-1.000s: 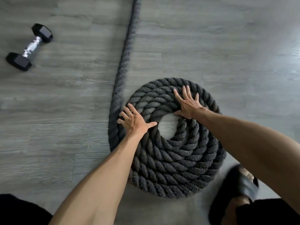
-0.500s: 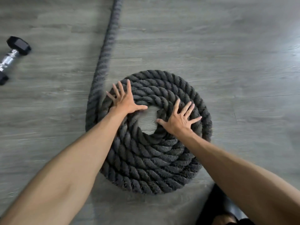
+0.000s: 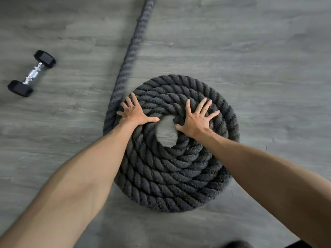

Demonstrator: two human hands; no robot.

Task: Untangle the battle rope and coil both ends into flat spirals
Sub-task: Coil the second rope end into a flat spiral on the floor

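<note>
- The battle rope is lying on the grey wood floor, wound into a flat spiral with a small bare gap in the middle.
- Its free tail runs from the coil's left edge straight up and out of the top of the view.
- Left hand is flat on the upper-left turns, fingers spread wide, thumb pointing at the gap.
- Right hand does the same on the upper-right turns, fingers splayed, gripping nothing.
- A dumbbell sits well off to the left.

Bare left hand, bare right hand, bare forearms, dark clothing edge.
</note>
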